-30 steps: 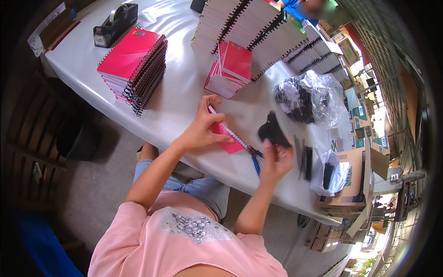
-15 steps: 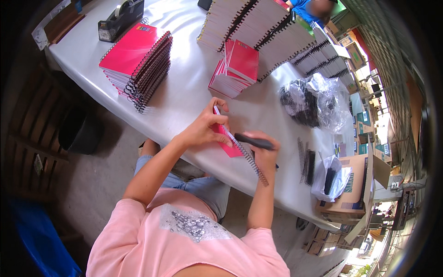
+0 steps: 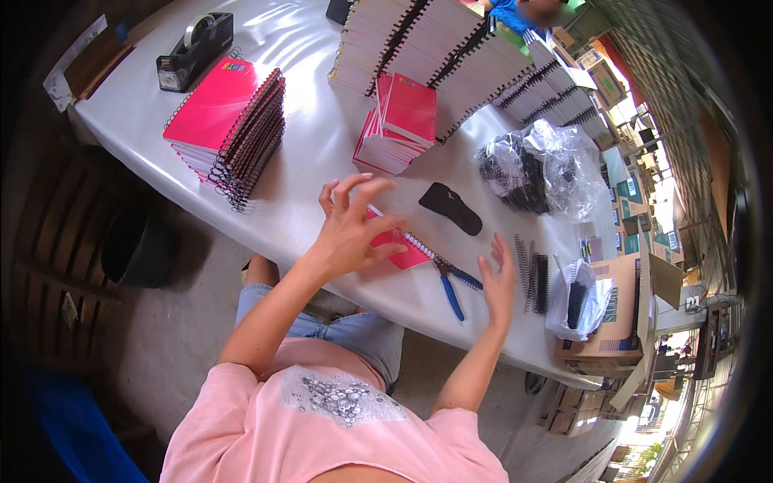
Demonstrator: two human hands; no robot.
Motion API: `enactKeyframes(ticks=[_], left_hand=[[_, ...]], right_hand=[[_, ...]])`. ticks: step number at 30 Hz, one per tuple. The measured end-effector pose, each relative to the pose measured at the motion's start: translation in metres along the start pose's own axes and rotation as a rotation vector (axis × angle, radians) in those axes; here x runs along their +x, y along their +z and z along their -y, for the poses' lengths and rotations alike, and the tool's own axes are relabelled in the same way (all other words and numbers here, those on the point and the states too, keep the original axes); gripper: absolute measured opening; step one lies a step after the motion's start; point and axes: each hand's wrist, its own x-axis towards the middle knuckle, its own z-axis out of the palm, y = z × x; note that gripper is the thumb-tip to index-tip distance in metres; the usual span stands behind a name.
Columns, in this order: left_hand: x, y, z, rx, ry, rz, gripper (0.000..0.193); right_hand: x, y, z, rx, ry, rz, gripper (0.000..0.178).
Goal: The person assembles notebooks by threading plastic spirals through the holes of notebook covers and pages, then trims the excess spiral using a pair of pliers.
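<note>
A thin red notebook (image 3: 408, 258) lies near the table's front edge, with a spiral coil (image 3: 419, 246) along its right side. Over its left part hovers my left hand (image 3: 348, 229), fingers spread and curved, gripping nothing; whether a fingertip touches the cover I cannot tell. Cutting pliers with blue handles (image 3: 452, 298) rest at the coil's lower end. My right hand (image 3: 501, 282) is held just right of the pliers, fingers apart and empty. Beyond the notebook lies a black, elongated object (image 3: 451, 208) with a wide, rounded end; its kind is unclear.
Bound red notebooks (image 3: 213, 105) are stacked at left, near a black tape dispenser (image 3: 196, 50). Red-covered notebooks (image 3: 409, 109) stand before tall rows of bound books (image 3: 459, 52). Rightward are bagged black coils (image 3: 515, 173), loose coils (image 3: 541, 282) and a cardboard box (image 3: 616, 298). A person (image 3: 515, 16) is at the back.
My right hand has let go of the black object, which now lies farther back, and moved right, uncovering the pliers. My left hand has loosened from the notebook and spread its fingers.
</note>
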Motion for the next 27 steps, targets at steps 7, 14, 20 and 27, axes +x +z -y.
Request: enactKeyframes(ticks=[7,14,20,27], left_hand=[[0.0,0.005,0.001,0.028,0.095,0.234,0.026],[0.005,0.005,-0.011,-0.008,-0.024,0.228,0.022],[0.001,0.006,-0.005,0.038,-0.007,0.156,0.024],[-0.004,0.01,-0.016,0.076,-0.034,0.035,0.02]], right_hand=[[-0.083,0.014,0.022,-0.465,-0.145,0.172,0.049],[-0.101,0.006,0.02,0.164,0.34,-0.462,0.039],[-0.084,0.006,0.132,-0.217,-0.121,-0.067,0.042],[-0.072,0.02,0.147,-0.337,-0.196,-0.074,0.042]])
